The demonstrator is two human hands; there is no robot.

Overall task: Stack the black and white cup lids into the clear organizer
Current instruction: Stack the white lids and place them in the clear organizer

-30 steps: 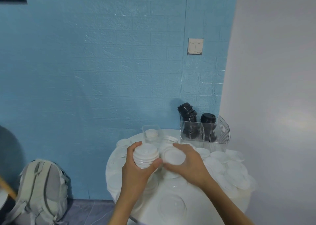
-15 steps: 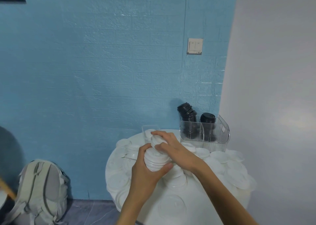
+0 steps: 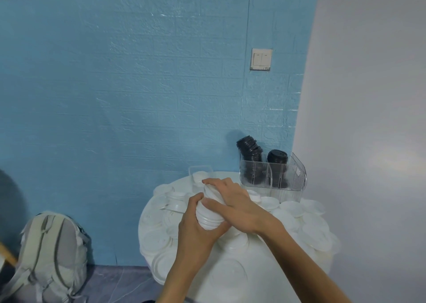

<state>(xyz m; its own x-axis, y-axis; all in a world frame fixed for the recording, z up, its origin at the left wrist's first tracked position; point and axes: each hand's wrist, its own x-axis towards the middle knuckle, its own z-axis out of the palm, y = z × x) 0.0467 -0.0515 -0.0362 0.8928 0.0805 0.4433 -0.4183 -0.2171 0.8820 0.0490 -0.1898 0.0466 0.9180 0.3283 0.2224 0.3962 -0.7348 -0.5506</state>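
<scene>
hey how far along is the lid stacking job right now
Done: two stacks of black lids already stand in the clear organizer. In hand: the left hand grips a stack of white lids while the right hand presses on top of it. Left: many loose white lids cover the round table; no white lids are visibly in the organizer.
</scene>
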